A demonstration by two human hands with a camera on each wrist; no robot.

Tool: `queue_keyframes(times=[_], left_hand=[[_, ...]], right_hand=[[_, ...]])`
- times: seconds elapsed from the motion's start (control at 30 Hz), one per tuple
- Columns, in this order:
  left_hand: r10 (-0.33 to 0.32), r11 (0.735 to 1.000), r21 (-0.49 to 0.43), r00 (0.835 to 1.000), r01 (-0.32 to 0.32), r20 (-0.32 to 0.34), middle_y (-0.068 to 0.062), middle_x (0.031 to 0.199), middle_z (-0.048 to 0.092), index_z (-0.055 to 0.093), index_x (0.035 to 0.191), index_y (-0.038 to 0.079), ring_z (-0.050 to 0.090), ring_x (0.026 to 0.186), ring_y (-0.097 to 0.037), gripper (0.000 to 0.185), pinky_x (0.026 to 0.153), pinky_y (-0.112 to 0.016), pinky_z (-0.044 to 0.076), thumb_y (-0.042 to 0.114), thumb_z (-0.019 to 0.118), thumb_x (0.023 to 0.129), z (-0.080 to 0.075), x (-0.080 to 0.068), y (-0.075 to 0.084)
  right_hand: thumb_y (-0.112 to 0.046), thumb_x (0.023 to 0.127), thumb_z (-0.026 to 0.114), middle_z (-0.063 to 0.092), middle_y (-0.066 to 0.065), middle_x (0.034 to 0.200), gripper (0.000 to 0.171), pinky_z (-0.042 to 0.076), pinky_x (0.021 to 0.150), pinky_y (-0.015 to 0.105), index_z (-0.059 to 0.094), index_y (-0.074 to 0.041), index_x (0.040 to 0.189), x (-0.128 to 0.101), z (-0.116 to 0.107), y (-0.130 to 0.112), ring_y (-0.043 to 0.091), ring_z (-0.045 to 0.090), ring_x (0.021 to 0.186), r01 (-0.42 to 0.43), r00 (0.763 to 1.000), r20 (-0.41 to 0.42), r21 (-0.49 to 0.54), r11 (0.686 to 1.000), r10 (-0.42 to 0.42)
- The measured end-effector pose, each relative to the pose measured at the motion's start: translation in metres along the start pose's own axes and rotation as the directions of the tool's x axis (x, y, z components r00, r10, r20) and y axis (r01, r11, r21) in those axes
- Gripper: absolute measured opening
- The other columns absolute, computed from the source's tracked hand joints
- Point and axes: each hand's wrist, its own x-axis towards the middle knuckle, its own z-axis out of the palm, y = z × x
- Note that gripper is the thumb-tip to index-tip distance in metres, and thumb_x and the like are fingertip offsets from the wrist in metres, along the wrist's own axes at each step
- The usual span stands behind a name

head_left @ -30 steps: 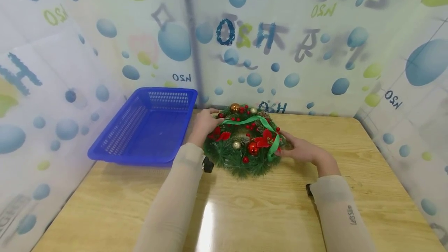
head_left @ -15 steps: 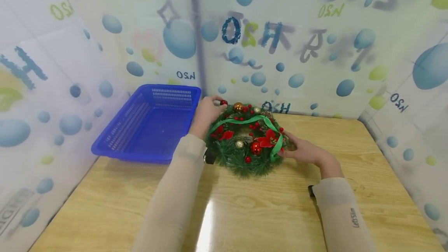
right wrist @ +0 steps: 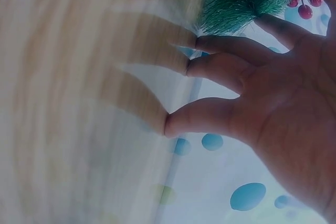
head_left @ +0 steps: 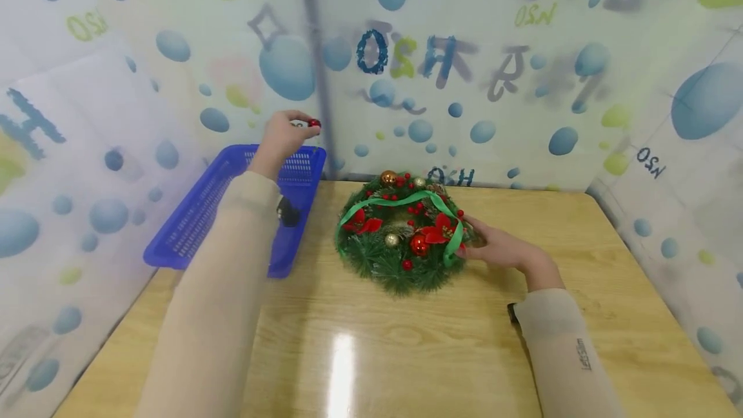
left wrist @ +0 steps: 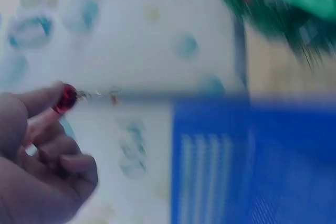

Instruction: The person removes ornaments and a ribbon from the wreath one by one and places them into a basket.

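Note:
Between thumb and fingertips, my left hand (head_left: 280,139) pinches a small shiny red bauble (head_left: 314,123) over the back of the blue basket (head_left: 152,255). A thin hanging fitting (left wrist: 114,98) trails from the bauble in the left wrist view, somewhat blurred. A green Christmas wreath (head_left: 371,260) lies on the table, with red flowers, gold and red balls and a green ribbon (head_left: 409,198) across it. My right hand (head_left: 504,247) touches the wreath's right edge. In the right wrist view its fingers (right wrist: 210,116) are spread, several tips on the tabletop.
The blue plastic basket has slotted walls and stands left of the wreath; my left arm covers part of it. A wood-grain table (head_left: 406,353) carries everything. Patterned walls (head_left: 499,18) with bubbles and lettering close in the back and both sides.
My left hand has taken the red bauble from the wreath's back left edge, lifted it and carried it left over the basket. My right hand stays at the wreath's right edge.

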Motion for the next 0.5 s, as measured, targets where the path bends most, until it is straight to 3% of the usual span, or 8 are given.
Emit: queue_keyframes(times=[0.13, 0.27, 0.4, 0.5], left_hand=[[0.000, 0.999, 0.034, 1.000, 0.000, -0.002, -0.025, 0.142, 0.058, 0.059, 0.147, 0.003, 0.055, 0.118, -0.035, 0.052, 0.100, -0.050, 0.048, 0.035, 0.066, 0.106, -0.025, 0.005, -0.047], [-0.056, 0.998, 0.035, 0.998, 0.057, -0.012, -0.031, 0.154, 0.052, 0.056, 0.148, -0.004, 0.049, 0.141, -0.048, 0.055, 0.121, -0.063, 0.037, 0.031, 0.065, 0.106, -0.041, -0.001, -0.092], [-0.082, 0.995, 0.061, 0.996, 0.084, -0.039, -0.036, 0.151, 0.053, 0.058, 0.143, -0.011, 0.047, 0.144, -0.053, 0.051, 0.124, -0.065, 0.032, 0.024, 0.064, 0.106, -0.045, -0.007, -0.130], [-0.104, 0.989, 0.105, 0.994, 0.107, -0.027, -0.036, 0.151, 0.053, 0.060, 0.140, -0.012, 0.045, 0.145, -0.055, 0.050, 0.124, -0.066, 0.032, 0.024, 0.064, 0.105, -0.042, -0.010, -0.149]], right_hand=[[-0.061, 0.099, 0.068, 0.019, 0.030, 0.174, 0.107, 0.047, 0.112, 0.064, 0.000, -0.024, 0.173, 0.001, -0.002, -0.001, 0.053, 0.037, 0.154, 0.003, 1.000, -0.001, 0.002, 1.000, -0.003], [-0.061, 0.099, 0.069, 0.018, 0.027, 0.175, 0.106, 0.044, 0.114, 0.065, 0.003, -0.024, 0.173, 0.003, 0.001, 0.002, 0.052, 0.035, 0.155, 0.005, 1.000, 0.003, 0.004, 1.000, -0.005], [-0.062, 0.098, 0.069, 0.022, 0.027, 0.175, 0.107, 0.049, 0.110, 0.061, 0.002, -0.024, 0.173, 0.002, 0.003, 0.003, 0.050, 0.042, 0.151, -0.009, 1.000, 0.002, -0.004, 1.000, 0.009], [-0.062, 0.099, 0.068, 0.023, 0.029, 0.173, 0.108, 0.052, 0.105, 0.058, 0.001, -0.023, 0.173, 0.000, 0.000, 0.002, 0.051, 0.044, 0.149, -0.013, 1.000, -0.005, -0.016, 1.000, 0.013]])
